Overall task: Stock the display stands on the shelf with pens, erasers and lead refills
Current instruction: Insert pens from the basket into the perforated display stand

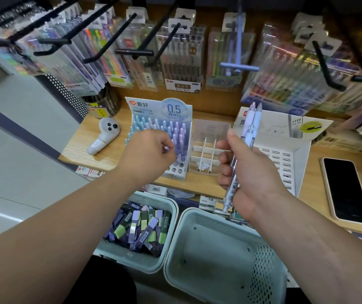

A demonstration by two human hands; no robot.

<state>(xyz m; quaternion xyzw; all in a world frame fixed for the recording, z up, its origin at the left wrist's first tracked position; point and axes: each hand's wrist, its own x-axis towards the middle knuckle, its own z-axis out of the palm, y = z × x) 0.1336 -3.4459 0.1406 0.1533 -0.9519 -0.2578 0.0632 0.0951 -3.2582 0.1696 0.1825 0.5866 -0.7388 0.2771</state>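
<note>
My left hand [151, 151] is over the front of the pen stand [181, 116], the one marked 0.5 mm. Its fingers are curled tight on one pen [166, 148], and only the pale end of that pen shows between them. The stand sits on the wooden shelf [197, 183], its back rows full of blue and purple pens and a few holes bare at its front right corner. My right hand [247, 172] is to the right of the pen stand, closed round two clear pens [252, 126] that stand nearly upright with their white caps on top. Between the pen stand and that hand is a clear divided stand [208, 128], and further right a white slotted stand [284, 154], then a phone [346, 191] lying flat. Below the pen stand a green basket [131, 257] holds small purple and green packs [141, 224], and a second basket [219, 249] is right of it.
</note>
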